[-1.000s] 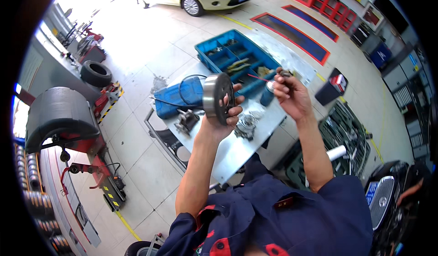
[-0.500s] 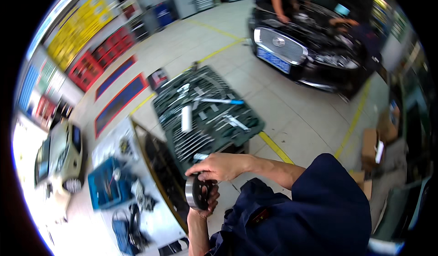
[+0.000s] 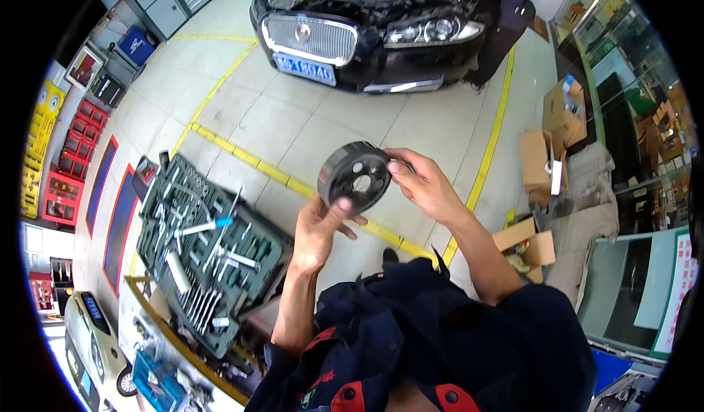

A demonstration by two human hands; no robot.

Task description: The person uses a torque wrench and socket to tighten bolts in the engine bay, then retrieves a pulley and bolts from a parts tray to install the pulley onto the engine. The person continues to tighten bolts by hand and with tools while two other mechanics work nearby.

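Observation:
A round black pulley (image 3: pixel 337 175) with several holes in its face is held up in front of me, tilted toward me. My left hand (image 3: pixel 320 228) grips its lower left edge, the thumb lying on the face and fingers reaching underneath. At its right edge, my right hand (image 3: pixel 424 183) pinches the rim between thumb and fingers. Floor tiles show through the larger middle hole. Below and to the left lies an opened green tool case (image 3: pixel 253 283) with sockets, a row of wrenches (image 3: pixel 203 303) and a blue-handled ratchet (image 3: pixel 203 227).
Ahead stands a black car (image 3: pixel 367 52) with its engine bay exposed and people leaning at it. A workbench (image 3: pixel 187 357) with a blue bin (image 3: pixel 156 383) is at lower left. Cardboard boxes (image 3: pixel 537 159) stand at right, beside glass cabinets. Yellow lines (image 3: pixel 279 181) cross the tiled floor.
My view has swung right, away from the bench. The pulley has been raised and turned so its holed face shows; my right hand has shifted from its top to its right rim.

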